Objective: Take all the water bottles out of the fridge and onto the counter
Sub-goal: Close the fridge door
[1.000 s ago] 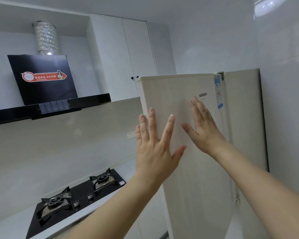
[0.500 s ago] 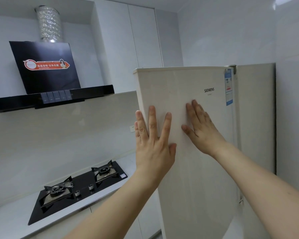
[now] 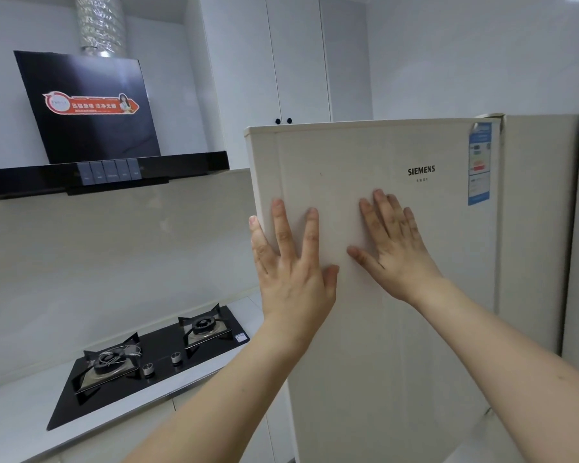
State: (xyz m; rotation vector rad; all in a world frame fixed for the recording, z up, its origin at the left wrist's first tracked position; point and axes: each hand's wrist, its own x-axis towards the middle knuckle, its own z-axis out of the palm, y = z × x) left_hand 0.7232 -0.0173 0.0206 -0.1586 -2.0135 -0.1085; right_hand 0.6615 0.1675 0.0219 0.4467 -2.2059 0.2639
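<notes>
Both hands lie flat, fingers spread, on the fridge door (image 3: 381,295): left hand (image 3: 291,279) at its left edge, right hand (image 3: 395,252) beside. Gas hob (image 3: 147,362) on counter (image 3: 10,412) left of fridge; range hood (image 3: 87,128) above. No bottles visible.

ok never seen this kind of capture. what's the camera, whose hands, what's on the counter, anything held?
There is no robot here. One wide-angle camera worn on a person's head looks forward at their own bare hands. The left hand and the right hand both lie flat, fingers straight, on the beige fridge door, the left one at the door's left edge. Neither holds anything. To the left, the counter carries a black two-burner gas hob, with an extractor hood above. No water bottles are in view.
</notes>
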